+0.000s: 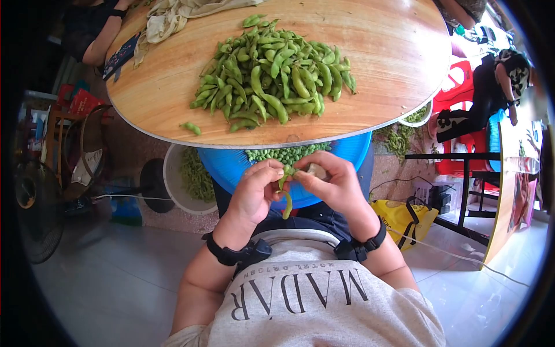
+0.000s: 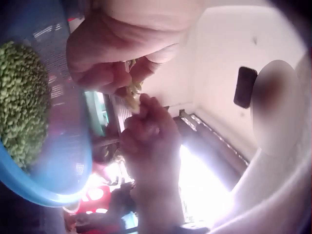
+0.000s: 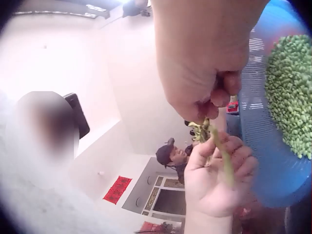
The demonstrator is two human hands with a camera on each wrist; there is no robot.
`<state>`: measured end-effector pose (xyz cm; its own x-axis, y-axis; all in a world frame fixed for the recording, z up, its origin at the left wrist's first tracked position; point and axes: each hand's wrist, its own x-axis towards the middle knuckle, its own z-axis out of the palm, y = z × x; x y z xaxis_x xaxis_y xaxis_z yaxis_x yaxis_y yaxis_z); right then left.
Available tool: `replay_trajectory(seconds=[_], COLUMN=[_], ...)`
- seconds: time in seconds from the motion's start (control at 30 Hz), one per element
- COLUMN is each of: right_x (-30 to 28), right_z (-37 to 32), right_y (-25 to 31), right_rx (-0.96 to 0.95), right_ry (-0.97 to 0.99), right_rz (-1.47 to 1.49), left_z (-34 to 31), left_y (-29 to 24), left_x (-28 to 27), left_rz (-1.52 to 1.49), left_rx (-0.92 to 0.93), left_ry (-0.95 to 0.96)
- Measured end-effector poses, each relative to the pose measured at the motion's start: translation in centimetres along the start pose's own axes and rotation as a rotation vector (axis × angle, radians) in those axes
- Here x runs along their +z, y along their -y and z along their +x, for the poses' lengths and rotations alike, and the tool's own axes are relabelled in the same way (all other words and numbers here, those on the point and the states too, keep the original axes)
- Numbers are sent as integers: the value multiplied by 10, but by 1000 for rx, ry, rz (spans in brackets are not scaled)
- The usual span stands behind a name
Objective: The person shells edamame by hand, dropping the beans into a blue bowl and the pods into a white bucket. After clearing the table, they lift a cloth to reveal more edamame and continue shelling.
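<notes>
Between both hands, above a blue basket point(image 1: 217, 168) of shelled green beans point(image 1: 292, 154), is a green pod point(image 1: 283, 183). My left hand point(image 1: 254, 188) pinches it with thumb and fingers; a second pod point(image 1: 287, 206) hangs below these fingers. My right hand point(image 1: 337, 182) pinches at the pod's upper end, its other fingers curled. In the left wrist view, the fingertips of my left hand point(image 2: 126, 46) and right hand point(image 2: 153, 131) almost meet at the pod pieces point(image 2: 132, 97). The right wrist view shows a long pod point(image 3: 224, 158) lying across my left palm.
A heap of unshelled pods point(image 1: 272, 75) covers the middle of the round wooden table point(image 1: 167, 98), with a loose pod point(image 1: 190, 128) near its edge. A white tub point(image 1: 173, 179) of green pieces stands left of the basket. A yellow bag point(image 1: 404, 220) is at right; other people are around the table.
</notes>
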<state>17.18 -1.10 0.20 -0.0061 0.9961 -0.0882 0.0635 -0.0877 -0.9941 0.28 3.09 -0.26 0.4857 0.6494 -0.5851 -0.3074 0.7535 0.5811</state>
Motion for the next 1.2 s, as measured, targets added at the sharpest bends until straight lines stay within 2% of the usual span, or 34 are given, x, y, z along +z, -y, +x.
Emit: replay_trajectory(seconds=[0.07,0.13,0.27,0.37,0.5,0.6,0.63,0.73,0.87,0.93,1.07,1.2], right_x=[-2,-1,-2,-6,-4,-5,-4,0,-5,-4,1,2], right_z=[1,4,7,7,11,14,15,11,4,2,1,-1], right_y=[4,12,12,3,-8,-26,-28,-40,-12,-9,-9,-12], right_rx=[-168,-303,-180,151,351,408,411,155,316,404,444,486], right_ry=[-14,20,94,192,125,21,-27,-176,48,103,88,113], right_rz=[-85,-198,-126,187,347,519,354,-8,216,287,446,587], left_z=[-5,-8,-15,-19,-15,-11,-11,-9,-10,-10,-10,-15], left_y=[-2,1,0,-2,2,3,3,5,7,13,19,14], left_x=[3,5,6,8,5,2,2,0,5,8,2,8], left_rz=[278,334,503,588,527,490,471,471,594,657,891,949], left_rx=[149,198,310,297,168,168,170,232,299,427,682,746], left_ry=[-20,-4,25,72,106,78,61,26,-62,-93,-109,-126])
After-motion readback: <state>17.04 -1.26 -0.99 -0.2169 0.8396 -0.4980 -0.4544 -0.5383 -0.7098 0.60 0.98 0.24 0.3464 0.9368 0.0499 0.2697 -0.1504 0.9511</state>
